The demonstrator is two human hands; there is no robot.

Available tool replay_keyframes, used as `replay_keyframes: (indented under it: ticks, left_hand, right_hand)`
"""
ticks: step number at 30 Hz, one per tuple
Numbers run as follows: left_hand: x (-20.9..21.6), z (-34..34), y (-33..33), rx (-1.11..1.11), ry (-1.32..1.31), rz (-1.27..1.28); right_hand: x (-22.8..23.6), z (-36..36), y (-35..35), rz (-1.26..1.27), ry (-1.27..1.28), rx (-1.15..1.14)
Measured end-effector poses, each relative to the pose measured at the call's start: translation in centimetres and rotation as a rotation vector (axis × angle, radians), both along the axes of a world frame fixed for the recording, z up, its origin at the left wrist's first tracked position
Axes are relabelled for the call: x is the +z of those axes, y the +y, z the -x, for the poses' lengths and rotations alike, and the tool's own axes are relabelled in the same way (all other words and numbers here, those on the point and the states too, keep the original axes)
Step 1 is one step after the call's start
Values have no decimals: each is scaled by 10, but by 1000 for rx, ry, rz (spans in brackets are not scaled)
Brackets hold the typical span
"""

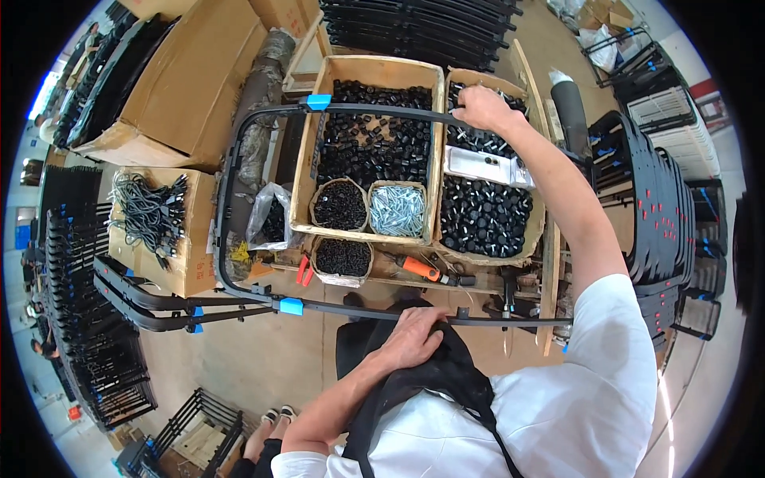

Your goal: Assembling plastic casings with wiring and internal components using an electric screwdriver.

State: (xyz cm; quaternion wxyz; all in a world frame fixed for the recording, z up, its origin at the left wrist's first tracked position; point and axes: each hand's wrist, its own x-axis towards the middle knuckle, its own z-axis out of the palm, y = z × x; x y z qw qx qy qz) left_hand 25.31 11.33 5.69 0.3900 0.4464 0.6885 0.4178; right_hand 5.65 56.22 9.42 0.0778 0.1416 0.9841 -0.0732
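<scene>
A long black U-shaped tubular frame (227, 199) with blue pieces on it spans the space before me, its closed bend at left. My left hand (410, 338) lies over its near bar, close to my black apron, with fingers curled onto the bar. At the far bar's right part, my right hand (484, 110) is closed, its fingertips at the bar above a bin of black-headed screw parts (486, 215). Whatever else those fingers might hold is hidden. Left of that bin stands a wooden box (437, 159) of small black caps, with silver screws (397, 211) in its near corner.
An orange-handled power screwdriver (426, 269) and red-handled pliers (304, 269) lie on the bench's near ledge. Black cables (147, 211) top a carton at left. Stacked black frames (661, 215) stand at right; cartons (183, 88) rise at far left. Another person's feet (279, 414) show at lower left.
</scene>
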Motion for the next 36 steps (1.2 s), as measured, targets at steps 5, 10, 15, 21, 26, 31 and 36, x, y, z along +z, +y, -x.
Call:
replay_keyframes:
  ticks: [5,10,15,21,26,31,36]
  left_hand:
    - [-7,-5,-1,68,246,-214]
    - [-10,-19,-5,-69,64,96]
    - [-2,-19,-10,-23,-128,250]
    - [2,-22,-2,51,-154,260]
    - [-5,-31,-7,99,-125,174]
    - [-3,-34,-4,176,-127,150]
    - [1,-30,-7,140,-182,163]
  right_hand:
    - [-31,-2,7,-215,54,2]
    - [-21,-16,6,-203,22,4]
    - [11,-6,-10,-123,-135,184]
    - [2,-2,-4,-346,-107,97]
    - [-13,-5,-8,-355,93,51]
    - [-23,11,-2,-320,59,80]
    - [-16,0,10,-152,-48,130]
